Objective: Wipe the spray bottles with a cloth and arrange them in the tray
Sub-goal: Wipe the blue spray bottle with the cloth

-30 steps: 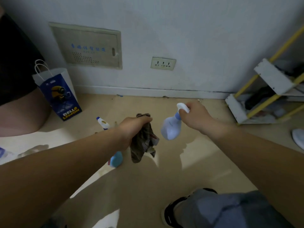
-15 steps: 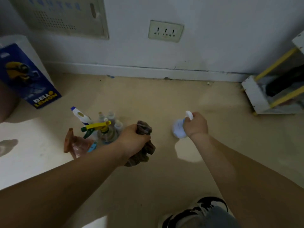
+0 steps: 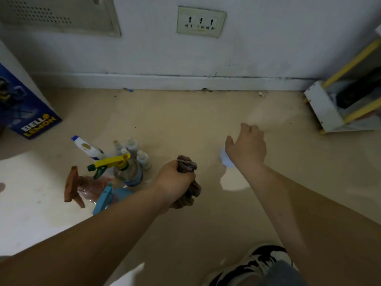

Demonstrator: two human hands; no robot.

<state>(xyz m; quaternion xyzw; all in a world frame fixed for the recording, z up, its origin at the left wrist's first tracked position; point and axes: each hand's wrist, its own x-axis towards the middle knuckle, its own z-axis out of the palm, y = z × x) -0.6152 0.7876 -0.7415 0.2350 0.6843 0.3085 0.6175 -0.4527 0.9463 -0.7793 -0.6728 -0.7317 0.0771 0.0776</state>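
My left hand [image 3: 175,180] grips a bunched brown cloth [image 3: 188,183] just above the floor. My right hand [image 3: 246,147] hovers with fingers spread and relaxed over a pale blue spray bottle [image 3: 225,159] that stands on the floor, mostly hidden beneath the hand. To the left stands a cluster of bottles: a yellow-and-green trigger bottle [image 3: 121,166], a white-and-blue sprayer [image 3: 86,147], a brown-trigger bottle [image 3: 78,186], a light blue trigger bottle [image 3: 109,197] and several small capped bottles [image 3: 136,151]. No tray is in view.
A blue and white paper bag [image 3: 24,108] stands at the far left by the wall. A white and yellow rack [image 3: 340,100] sits at the right. A wall socket [image 3: 201,21] is above the skirting. My shoe [image 3: 253,263] is at the bottom.
My right hand set the pale blue bottle down on the floor and let go, its fingers now spread. The view tilted down and closer. My left hand still holds the cloth.
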